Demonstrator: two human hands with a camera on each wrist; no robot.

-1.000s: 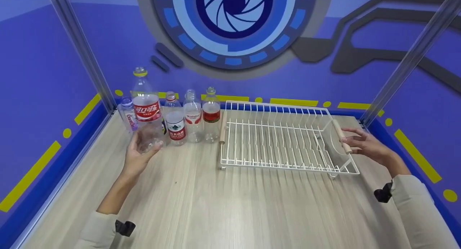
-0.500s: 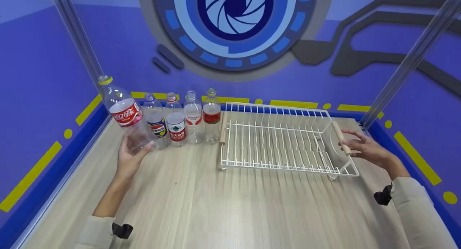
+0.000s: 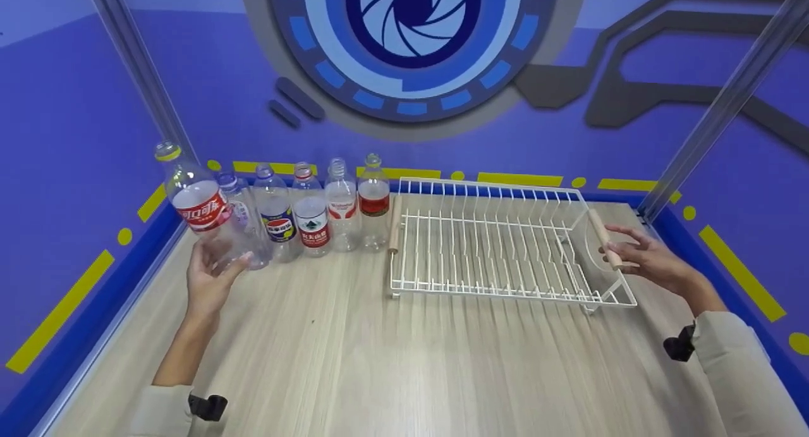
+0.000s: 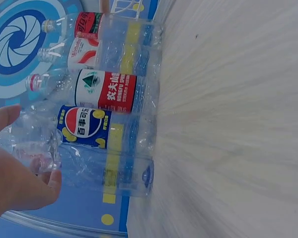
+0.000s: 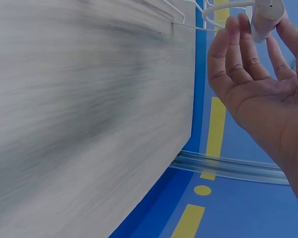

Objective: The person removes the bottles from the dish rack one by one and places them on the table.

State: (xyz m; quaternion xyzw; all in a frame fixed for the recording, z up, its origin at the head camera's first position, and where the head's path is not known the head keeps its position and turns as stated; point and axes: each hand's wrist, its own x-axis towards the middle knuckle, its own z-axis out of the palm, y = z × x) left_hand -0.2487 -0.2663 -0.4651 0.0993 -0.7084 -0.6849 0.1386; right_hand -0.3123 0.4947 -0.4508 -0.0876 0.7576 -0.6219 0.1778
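Observation:
My left hand [image 3: 207,288] holds a large clear plastic Coca-Cola bottle [image 3: 201,210] near its base, fingers and thumb on opposite sides. The bottle has a red label and a yellow neck ring, and its neck leans left. Right behind it stands a clear bottle with a purple neck ring [image 3: 243,212], partly covered. In the left wrist view, my hand [image 4: 25,173] overlaps the upper part of that row's end bottle. Over on the right, my right hand [image 3: 657,266] grips the wooden handle [image 3: 603,238] of a white wire dish rack [image 3: 505,293], thumb and fingers around it.
Along the back wall stand a blue-labelled Pepsi bottle [image 3: 280,229], a red-and-white Nongfu Spring bottle [image 3: 314,229], a bottle with a white-and-red label [image 3: 342,208] and a small bottle with a red label [image 3: 374,203], close to the rack's left handle [image 3: 395,225]. Blue panels enclose the wooden table [image 3: 404,374].
My left hand has carried the large bottle leftward and tilted it left, uncovering the Pepsi bottle and then the purple-ringed one. My right hand and the rack stay in place.

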